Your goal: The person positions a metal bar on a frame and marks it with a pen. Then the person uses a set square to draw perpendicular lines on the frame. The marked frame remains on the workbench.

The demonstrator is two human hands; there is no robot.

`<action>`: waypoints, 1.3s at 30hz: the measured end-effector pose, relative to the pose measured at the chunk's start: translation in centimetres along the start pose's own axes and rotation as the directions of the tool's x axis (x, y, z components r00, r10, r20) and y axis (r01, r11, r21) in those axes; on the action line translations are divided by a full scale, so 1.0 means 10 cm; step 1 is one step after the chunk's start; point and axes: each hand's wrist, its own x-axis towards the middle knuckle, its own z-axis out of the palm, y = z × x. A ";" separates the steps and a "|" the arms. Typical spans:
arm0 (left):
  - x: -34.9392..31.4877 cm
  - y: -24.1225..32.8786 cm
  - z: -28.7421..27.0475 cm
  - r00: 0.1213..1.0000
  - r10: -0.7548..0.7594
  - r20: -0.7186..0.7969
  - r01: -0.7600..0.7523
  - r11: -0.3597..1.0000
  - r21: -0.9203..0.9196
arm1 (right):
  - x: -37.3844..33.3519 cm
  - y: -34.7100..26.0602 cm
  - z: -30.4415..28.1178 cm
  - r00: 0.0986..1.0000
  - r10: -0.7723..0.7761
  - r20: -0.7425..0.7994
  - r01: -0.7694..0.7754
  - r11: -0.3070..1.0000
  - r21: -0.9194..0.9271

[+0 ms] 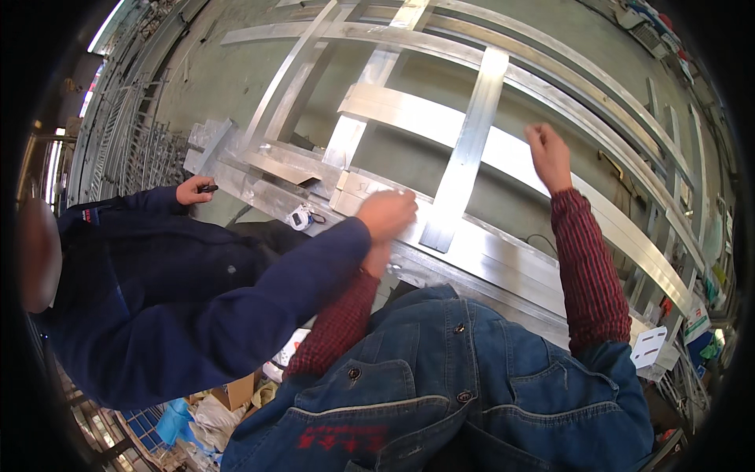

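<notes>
My right hand (pixel 548 153), at the end of a dark red checked sleeve, is raised over the metal frame with its fingers curled in. Nothing shows sticking out of it. Of my left hand (pixel 378 258), only the wrist part shows, by the near flat bars; a co-worker's hand (pixel 387 214) covers its fingers. That hand rests over a pale flat bar (pixel 358 187) with handwriting on it. A shiny metal crosspiece (pixel 469 149) lies across the long bars between my hands. To the left, the co-worker's other hand (pixel 193 190) holds a black pen (pixel 208 189).
A white tape measure (pixel 300 217) lies on the near rail beside the co-worker's arm (pixel 307 283). Long silvery bars (pixel 613 197) run off to the right. Stacked metal profiles (pixel 118 149) stand at the left. A white slotted plate (pixel 649 347) is near my right elbow.
</notes>
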 end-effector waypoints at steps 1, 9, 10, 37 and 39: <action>0.06 0.19 0.09 0.995 0.078 0.062 -0.076 0.996 -0.040 | -0.22 0.11 -0.14 0.992 -0.059 0.109 0.057 0.998 0.015; 0.66 1.16 0.64 0.915 0.386 0.119 -0.366 0.669 0.647 | -2.40 0.51 0.06 0.909 0.314 0.272 -0.332 0.943 0.020; 0.70 1.21 0.68 0.926 0.349 0.144 -0.360 0.703 0.613 | -2.59 0.53 0.07 0.919 0.259 0.296 -0.278 0.960 0.020; 1.36 1.27 1.21 0.989 -0.062 0.134 -0.067 0.621 0.781 | -3.19 0.78 0.04 0.912 0.280 0.301 -0.310 0.949 0.057; 1.39 1.27 1.25 0.988 -0.078 0.131 -0.053 0.633 0.772 | -3.16 0.81 0.06 0.892 0.335 0.302 -0.377 0.922 0.090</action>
